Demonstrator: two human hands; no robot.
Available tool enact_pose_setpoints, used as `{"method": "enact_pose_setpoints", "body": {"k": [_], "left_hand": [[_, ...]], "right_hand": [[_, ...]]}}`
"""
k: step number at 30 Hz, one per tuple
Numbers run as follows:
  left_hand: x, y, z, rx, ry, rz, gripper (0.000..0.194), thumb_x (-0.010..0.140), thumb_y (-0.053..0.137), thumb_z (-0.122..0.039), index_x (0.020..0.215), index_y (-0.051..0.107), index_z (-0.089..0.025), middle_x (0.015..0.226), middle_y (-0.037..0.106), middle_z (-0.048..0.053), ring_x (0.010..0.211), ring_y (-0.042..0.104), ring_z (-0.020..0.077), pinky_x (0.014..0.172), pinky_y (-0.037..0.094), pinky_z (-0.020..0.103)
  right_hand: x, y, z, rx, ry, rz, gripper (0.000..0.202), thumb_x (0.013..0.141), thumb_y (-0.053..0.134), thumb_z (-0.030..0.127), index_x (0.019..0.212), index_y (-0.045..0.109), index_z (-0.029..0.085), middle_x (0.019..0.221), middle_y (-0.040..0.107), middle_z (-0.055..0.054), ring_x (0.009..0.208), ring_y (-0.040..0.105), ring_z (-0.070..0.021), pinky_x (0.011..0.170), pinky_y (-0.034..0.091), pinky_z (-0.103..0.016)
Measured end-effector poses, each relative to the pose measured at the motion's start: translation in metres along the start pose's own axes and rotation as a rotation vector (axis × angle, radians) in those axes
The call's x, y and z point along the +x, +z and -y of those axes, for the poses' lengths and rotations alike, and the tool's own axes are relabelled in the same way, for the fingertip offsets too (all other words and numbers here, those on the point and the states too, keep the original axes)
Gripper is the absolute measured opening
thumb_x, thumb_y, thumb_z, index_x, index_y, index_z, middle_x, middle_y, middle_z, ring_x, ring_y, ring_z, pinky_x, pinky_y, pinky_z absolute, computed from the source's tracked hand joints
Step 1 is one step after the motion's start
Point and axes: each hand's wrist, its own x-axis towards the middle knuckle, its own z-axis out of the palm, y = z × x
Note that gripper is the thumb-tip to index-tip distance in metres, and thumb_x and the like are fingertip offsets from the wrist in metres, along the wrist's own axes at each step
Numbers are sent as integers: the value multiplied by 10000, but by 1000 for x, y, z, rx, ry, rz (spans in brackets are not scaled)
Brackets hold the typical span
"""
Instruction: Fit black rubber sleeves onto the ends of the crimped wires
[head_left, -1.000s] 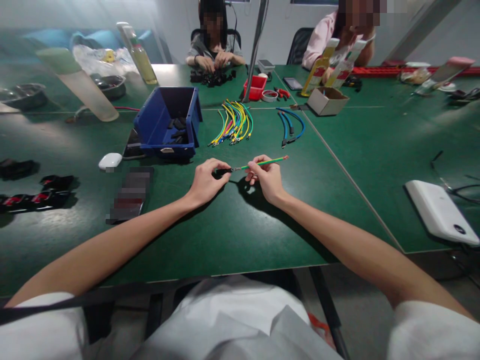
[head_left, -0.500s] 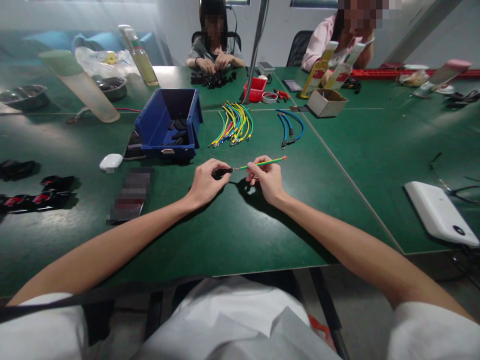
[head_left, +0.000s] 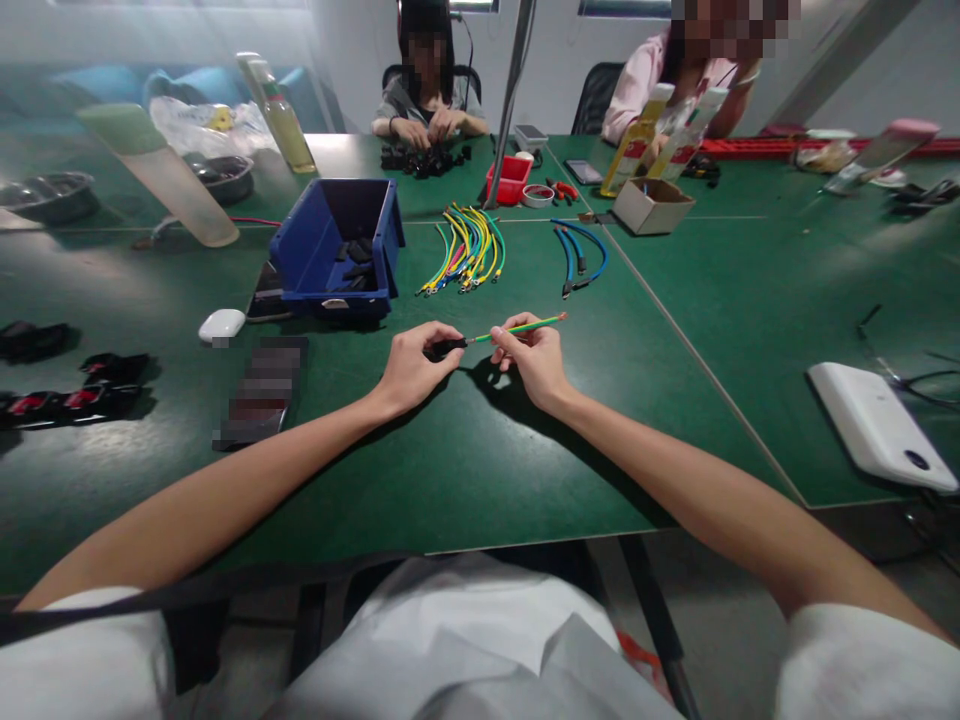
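Note:
My left hand (head_left: 420, 368) pinches a small black sleeve-like piece (head_left: 447, 347) low over the green table. My right hand (head_left: 534, 360) grips a short green-and-yellow wire (head_left: 525, 328) between thumb and fingers. The wire's left end meets the black piece, and bare copper strands show at its right end. Beyond the hands lies a bundle of yellow and green wires (head_left: 474, 245) with metal lugs. Several blue wires (head_left: 592, 245) with black ends lie to its right. Black pieces sit inside the blue bin (head_left: 337, 305).
A phone (head_left: 266, 390) and a white case (head_left: 222, 325) lie left of my hands. A white device (head_left: 877, 420) is at the right. Farther back are a metal pole (head_left: 511, 100), a red bin (head_left: 510, 182), a small carton (head_left: 652, 208), bottles and two people.
The wire has shifted slightly left toward the black piece, and the metal end visible between them before is now mostly covered by it. My right hand has moved slightly left.

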Motion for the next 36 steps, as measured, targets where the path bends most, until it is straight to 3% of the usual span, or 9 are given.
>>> {"method": "enact_pose_setpoints", "body": {"k": [19,36], "left_hand": [[-1,1,0,-33,34,6,136,798,667,-268,903,690,-184,873,728,35,793,668,166,760,545,310],[-2,2,1,-36,52,5,122,791,673,-241,894,698,-180,857,730,33,768,670,161,744,538,302]], "right_hand": [[0,3,5,-49,20,-9,457,654,837,486,792,494,216,547,571,65,467,589,-107,394,420,-193],[-1,1,3,24,45,7,433,743,734,577,833,500,224,669,635,38,482,617,-100,405,437,-188]]}}
